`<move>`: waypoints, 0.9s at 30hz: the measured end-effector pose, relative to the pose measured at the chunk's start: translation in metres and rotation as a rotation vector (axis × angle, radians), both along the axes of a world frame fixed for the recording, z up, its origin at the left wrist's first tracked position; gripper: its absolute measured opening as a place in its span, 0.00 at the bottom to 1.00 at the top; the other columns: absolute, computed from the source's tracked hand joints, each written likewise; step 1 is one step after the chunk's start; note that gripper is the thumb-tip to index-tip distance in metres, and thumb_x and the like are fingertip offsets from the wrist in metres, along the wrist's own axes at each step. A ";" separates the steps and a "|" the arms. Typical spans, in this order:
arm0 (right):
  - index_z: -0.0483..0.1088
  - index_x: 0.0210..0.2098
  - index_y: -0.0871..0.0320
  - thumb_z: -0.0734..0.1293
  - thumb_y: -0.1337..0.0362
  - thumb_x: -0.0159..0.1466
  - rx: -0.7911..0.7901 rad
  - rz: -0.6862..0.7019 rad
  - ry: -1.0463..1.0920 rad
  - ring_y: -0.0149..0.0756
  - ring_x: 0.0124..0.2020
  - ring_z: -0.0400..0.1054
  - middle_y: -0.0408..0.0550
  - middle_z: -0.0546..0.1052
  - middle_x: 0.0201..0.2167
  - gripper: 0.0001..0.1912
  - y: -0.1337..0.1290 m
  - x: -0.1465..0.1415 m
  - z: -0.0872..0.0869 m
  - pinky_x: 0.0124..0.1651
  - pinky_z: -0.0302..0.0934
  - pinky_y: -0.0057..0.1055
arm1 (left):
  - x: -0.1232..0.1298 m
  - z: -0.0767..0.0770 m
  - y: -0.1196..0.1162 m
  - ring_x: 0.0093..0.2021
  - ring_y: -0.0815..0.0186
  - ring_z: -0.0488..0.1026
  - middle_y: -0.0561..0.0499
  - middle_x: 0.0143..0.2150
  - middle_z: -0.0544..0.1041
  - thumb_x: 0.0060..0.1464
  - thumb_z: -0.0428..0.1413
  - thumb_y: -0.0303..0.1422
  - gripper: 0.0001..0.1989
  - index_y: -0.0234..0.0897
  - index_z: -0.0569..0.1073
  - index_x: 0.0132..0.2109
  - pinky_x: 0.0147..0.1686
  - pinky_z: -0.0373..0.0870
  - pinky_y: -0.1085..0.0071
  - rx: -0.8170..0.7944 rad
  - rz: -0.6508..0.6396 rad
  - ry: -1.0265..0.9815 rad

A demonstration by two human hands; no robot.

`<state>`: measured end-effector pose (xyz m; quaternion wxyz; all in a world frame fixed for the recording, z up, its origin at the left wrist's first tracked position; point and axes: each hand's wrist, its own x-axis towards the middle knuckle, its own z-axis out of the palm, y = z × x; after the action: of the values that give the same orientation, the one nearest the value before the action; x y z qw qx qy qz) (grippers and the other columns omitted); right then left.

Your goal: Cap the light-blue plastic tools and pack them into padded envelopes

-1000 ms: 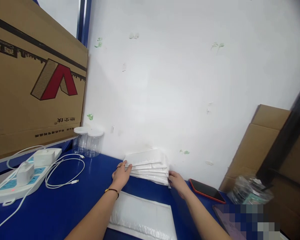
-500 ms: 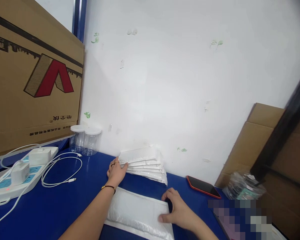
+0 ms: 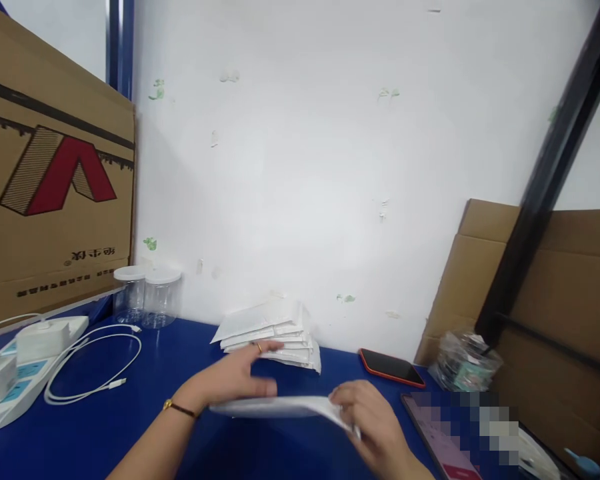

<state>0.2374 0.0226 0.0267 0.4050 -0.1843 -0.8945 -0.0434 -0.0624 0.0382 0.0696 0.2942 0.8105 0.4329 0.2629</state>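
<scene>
A white bubble mailer (image 3: 285,406) is raised off the blue tabletop and seen nearly edge-on, slightly blurred. My right hand (image 3: 373,420) grips its right end between thumb and fingers, where the mailer bends down. Over the mailer's left end is my left hand (image 3: 233,377), fingers stretched out and thumb apart; whether it touches the mailer I cannot tell. Just beyond the left fingertips, a fanned stack of white mailers (image 3: 267,323) lies against the wall.
Two clear lidded jars (image 3: 161,300) stand at the back left before a large carton (image 3: 80,240). A power strip (image 3: 27,370) and white cable (image 3: 93,331) lie left. To the right are a red-edged phone (image 3: 393,368), a plastic-wrapped bundle (image 3: 466,365) and a pink-screened device (image 3: 437,433).
The mailer that lay flat is now lifted and tilted edge-on in my right hand. My left hand has left the stack and come nearer, over the mailer. The camera view has turned right.
</scene>
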 end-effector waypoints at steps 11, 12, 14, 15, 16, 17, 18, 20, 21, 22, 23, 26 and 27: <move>0.62 0.27 0.57 0.59 0.77 0.56 -0.033 -0.172 -0.127 0.35 0.31 0.64 0.46 0.73 0.29 0.09 0.013 0.006 -0.019 0.36 0.55 0.33 | 0.060 -0.029 -0.018 0.44 0.53 0.70 0.46 0.46 0.72 0.33 0.60 0.36 0.39 0.44 0.60 0.58 0.44 0.66 0.61 0.152 0.061 0.568; 0.63 0.27 0.57 0.59 0.77 0.54 -0.094 -0.226 -0.156 0.35 0.30 0.64 0.46 0.73 0.27 0.09 0.015 0.009 -0.019 0.35 0.54 0.33 | 0.057 -0.029 -0.016 0.45 0.53 0.70 0.45 0.46 0.72 0.34 0.58 0.34 0.39 0.43 0.60 0.58 0.44 0.65 0.60 0.187 0.099 0.595; 0.65 0.28 0.56 0.58 0.78 0.52 -0.242 -0.307 -0.193 0.35 0.31 0.64 0.44 0.72 0.27 0.11 0.020 0.013 -0.021 0.37 0.55 0.32 | 0.054 -0.027 -0.013 0.46 0.53 0.69 0.44 0.46 0.71 0.35 0.57 0.31 0.38 0.42 0.60 0.58 0.46 0.63 0.60 0.252 0.148 0.640; 0.66 0.30 0.56 0.58 0.78 0.51 -0.320 -0.325 -0.187 0.35 0.32 0.65 0.44 0.73 0.28 0.13 0.022 0.015 -0.023 0.39 0.55 0.33 | 0.055 -0.025 -0.013 0.46 0.53 0.68 0.44 0.46 0.71 0.35 0.56 0.29 0.37 0.42 0.61 0.58 0.46 0.63 0.59 0.276 0.154 0.666; 0.67 0.33 0.55 0.57 0.78 0.50 -0.395 -0.327 -0.157 0.36 0.35 0.66 0.44 0.73 0.30 0.16 0.024 0.016 -0.024 0.41 0.56 0.33 | 0.057 -0.023 -0.013 0.47 0.53 0.68 0.44 0.45 0.72 0.35 0.56 0.28 0.36 0.42 0.62 0.57 0.46 0.62 0.59 0.296 0.152 0.697; 0.68 0.35 0.54 0.57 0.79 0.49 -0.461 -0.319 -0.104 0.37 0.38 0.66 0.45 0.73 0.33 0.19 0.026 0.017 -0.026 0.44 0.57 0.34 | 0.060 -0.021 -0.013 0.47 0.53 0.68 0.44 0.45 0.72 0.34 0.56 0.26 0.35 0.42 0.64 0.55 0.46 0.62 0.60 0.314 0.141 0.733; 0.68 0.39 0.54 0.57 0.78 0.49 -0.518 -0.305 -0.038 0.38 0.41 0.66 0.46 0.73 0.37 0.21 0.028 0.018 -0.028 0.46 0.58 0.34 | 0.064 -0.019 -0.013 0.47 0.53 0.68 0.44 0.44 0.72 0.33 0.56 0.24 0.34 0.42 0.65 0.53 0.45 0.62 0.60 0.332 0.124 0.771; 0.67 0.44 0.54 0.58 0.75 0.52 -0.628 -0.268 0.081 0.40 0.47 0.65 0.48 0.72 0.43 0.22 0.032 0.019 -0.032 0.49 0.59 0.36 | 0.072 -0.014 -0.014 0.46 0.54 0.68 0.44 0.42 0.72 0.33 0.56 0.21 0.31 0.40 0.68 0.50 0.44 0.62 0.61 0.372 0.087 0.827; 0.66 0.46 0.54 0.60 0.72 0.54 -0.681 -0.251 0.124 0.41 0.49 0.65 0.49 0.72 0.46 0.20 0.034 0.020 -0.034 0.51 0.58 0.36 | 0.076 -0.011 -0.014 0.45 0.54 0.69 0.43 0.41 0.72 0.34 0.56 0.20 0.29 0.40 0.68 0.48 0.43 0.62 0.62 0.393 0.073 0.841; 0.66 0.48 0.54 0.61 0.68 0.57 -0.733 -0.235 0.156 0.42 0.50 0.64 0.49 0.71 0.48 0.19 0.036 0.020 -0.035 0.52 0.58 0.37 | 0.080 -0.008 -0.015 0.44 0.54 0.69 0.43 0.41 0.73 0.35 0.56 0.20 0.27 0.39 0.68 0.47 0.43 0.62 0.62 0.410 0.063 0.848; 0.65 0.49 0.54 0.61 0.64 0.59 -0.783 -0.218 0.184 0.42 0.50 0.64 0.49 0.71 0.49 0.17 0.037 0.020 -0.037 0.53 0.58 0.38 | 0.083 -0.004 -0.015 0.43 0.54 0.69 0.43 0.40 0.73 0.36 0.56 0.20 0.26 0.38 0.69 0.47 0.43 0.62 0.62 0.423 0.060 0.852; 0.65 0.49 0.54 0.59 0.54 0.63 -0.900 -0.167 0.239 0.42 0.50 0.65 0.49 0.72 0.48 0.18 0.040 0.022 -0.040 0.53 0.58 0.38 | 0.093 0.010 -0.016 0.42 0.53 0.70 0.43 0.36 0.74 0.36 0.58 0.19 0.22 0.36 0.70 0.43 0.43 0.60 0.61 0.437 0.057 0.867; 0.66 0.49 0.54 0.58 0.52 0.64 -0.919 -0.162 0.247 0.42 0.50 0.65 0.48 0.72 0.48 0.18 0.041 0.022 -0.040 0.53 0.58 0.38 | 0.096 0.015 -0.017 0.41 0.53 0.70 0.43 0.35 0.74 0.35 0.58 0.18 0.22 0.36 0.70 0.42 0.43 0.60 0.61 0.449 0.056 0.865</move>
<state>0.2596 0.0634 -0.0134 0.3802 -0.4168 -0.7491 0.3472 0.0338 0.0216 0.0848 -0.1019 0.8769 0.4697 -0.0035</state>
